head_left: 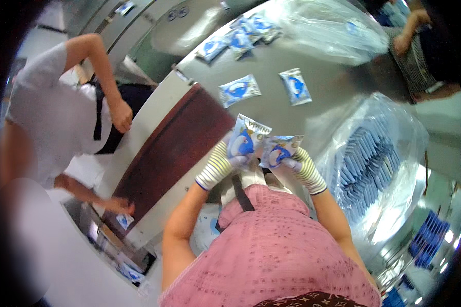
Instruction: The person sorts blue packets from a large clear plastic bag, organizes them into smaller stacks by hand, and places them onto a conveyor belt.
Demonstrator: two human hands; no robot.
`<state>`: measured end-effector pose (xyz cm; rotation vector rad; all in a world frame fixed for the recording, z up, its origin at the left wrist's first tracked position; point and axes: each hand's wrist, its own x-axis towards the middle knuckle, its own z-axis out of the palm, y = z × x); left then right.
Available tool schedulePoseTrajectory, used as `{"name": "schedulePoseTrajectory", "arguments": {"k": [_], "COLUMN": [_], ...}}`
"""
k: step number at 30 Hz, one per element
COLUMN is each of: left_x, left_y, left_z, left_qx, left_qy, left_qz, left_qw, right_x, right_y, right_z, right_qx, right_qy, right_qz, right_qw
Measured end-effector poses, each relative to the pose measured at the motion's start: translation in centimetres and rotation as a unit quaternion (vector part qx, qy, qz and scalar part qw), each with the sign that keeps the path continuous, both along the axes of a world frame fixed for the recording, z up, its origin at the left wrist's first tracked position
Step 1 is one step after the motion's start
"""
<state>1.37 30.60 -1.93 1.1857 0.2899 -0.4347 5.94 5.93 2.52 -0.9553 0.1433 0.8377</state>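
Note:
My left hand (217, 166), in a striped glove, holds a blue-and-white sachet (245, 137) upright in front of me. Close beside it, my right hand (303, 168), gloved the same way, holds a second blue-and-white sachet (279, 150). The two sachets almost touch over the near edge of the grey steel table (271, 110). Two more sachets (239, 90) (295, 86) lie flat on the table a little farther away.
A large clear bag of stacked blue sachets (374, 158) sits at my right. Another clear bag (333, 28) and several loose sachets (241, 36) lie at the far end. A dark red belt (174, 148) runs along my left. A person in white (56, 112) stands beyond it; another arm (410, 30) shows top right.

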Motion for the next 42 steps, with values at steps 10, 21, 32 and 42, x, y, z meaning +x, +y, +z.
{"name": "schedulePoseTrajectory", "arguments": {"k": [10, 21, 32, 42], "left_x": [0.3, -2.5, -3.8, -5.8], "left_y": [-14.5, -23.6, -27.0, -34.6], "left_z": [7.4, 6.3, 8.0, 8.6], "left_qx": [-0.099, 0.042, 0.048, -0.144], "left_qy": [-0.153, -0.351, -0.331, 0.03], "left_qz": [0.029, -0.005, -0.137, -0.297], "left_qw": [0.983, 0.936, 0.933, 0.944], "right_x": [-4.1, -7.6, -10.8, -18.0], "right_y": [-5.9, -8.7, -12.3, -20.0], "right_z": [5.4, 5.0, 6.0, 6.3], "right_qx": [-0.044, -0.109, -0.126, -0.467], "right_qy": [-0.12, -0.248, -0.256, -0.296], "right_qz": [-0.159, -0.367, -0.469, -0.522], "right_qw": [0.979, 0.89, 0.836, 0.649]}}
